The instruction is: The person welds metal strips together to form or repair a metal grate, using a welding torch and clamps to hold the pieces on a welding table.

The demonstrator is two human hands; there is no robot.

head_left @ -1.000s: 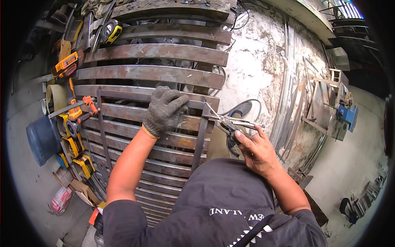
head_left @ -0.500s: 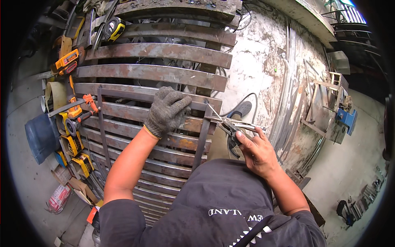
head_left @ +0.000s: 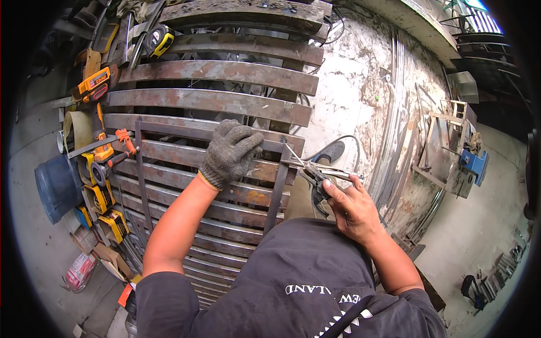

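A steel frame of narrow flat bars [head_left: 277, 188] lies across the slatted metal bench [head_left: 214, 97]. My left hand [head_left: 230, 152], in a grey knit glove, is curled over the frame's far bar, fingers bent; what lies beneath the palm is hidden. My bare right hand [head_left: 354, 209] grips a black welding electrode holder [head_left: 317, 183] just beyond the bench's right edge. From its jaw a thin welding rod [head_left: 294, 153] slants up and left, its tip close to the frame's far right corner. Whether the tip touches the metal, I cannot tell.
An orange-handled bar clamp [head_left: 125, 144] sits at the frame's left side. Beyond it are a yellow-black tape measure [head_left: 159, 41], an orange power tool [head_left: 94, 82] and a blue container [head_left: 58, 188]. A shoe [head_left: 332, 151] and a blue vise [head_left: 474, 162] are on the right.
Both hands and the welding rod stay almost where they were. The cable loop near the shoe has shifted slightly to the right.
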